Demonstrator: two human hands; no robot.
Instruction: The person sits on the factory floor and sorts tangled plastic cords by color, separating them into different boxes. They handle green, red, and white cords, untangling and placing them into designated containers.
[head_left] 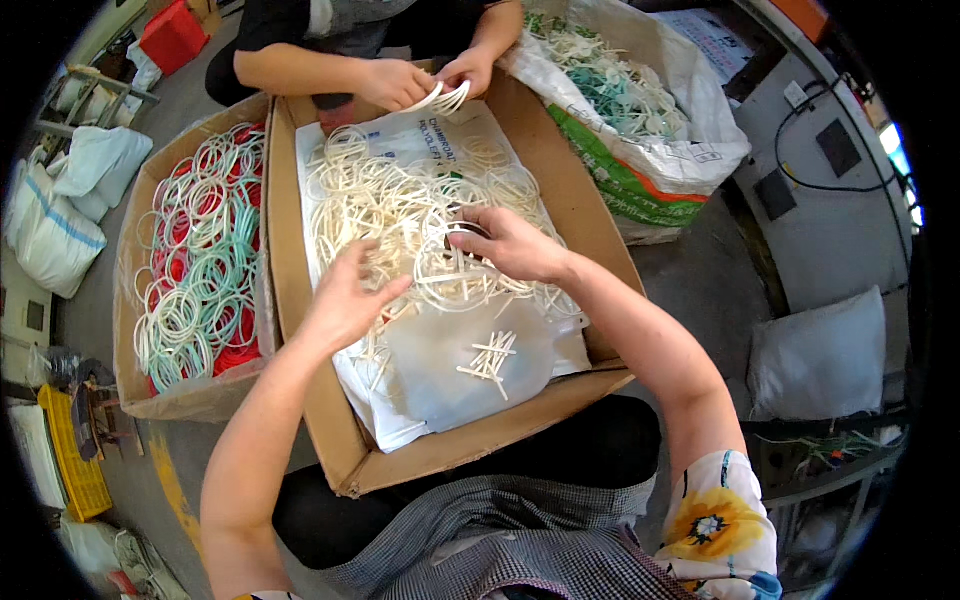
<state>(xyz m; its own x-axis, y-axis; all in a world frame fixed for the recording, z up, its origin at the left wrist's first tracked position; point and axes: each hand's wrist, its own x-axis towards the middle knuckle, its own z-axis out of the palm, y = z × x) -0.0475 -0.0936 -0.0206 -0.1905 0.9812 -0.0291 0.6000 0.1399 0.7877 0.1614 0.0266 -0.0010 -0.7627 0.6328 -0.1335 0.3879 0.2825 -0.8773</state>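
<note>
Cream-white plastic rings (345, 215) lie tangled in a heap on a white plastic sack (385, 425) inside the open cardboard box in front of me. My left hand (345, 300) is at the heap's near left side, thumb and fingers apart, holding nothing. On the right of the heap, the curled fingers and thumb of my right hand (515, 245) close on a cream ring (432, 285); some of its fingertips are hidden among the rings. Short cream plastic sticks (488, 362) lie in a small pile on a translucent grey sheet (425, 365) nearer to me.
The cardboard box (470, 445) has raised walls. Left of it, another box (190, 405) holds white, green and red rings. A large woven sack (690, 165) of plastic scraps stands at far right. Across from me, another person's hands (425, 85) hold several cream rings.
</note>
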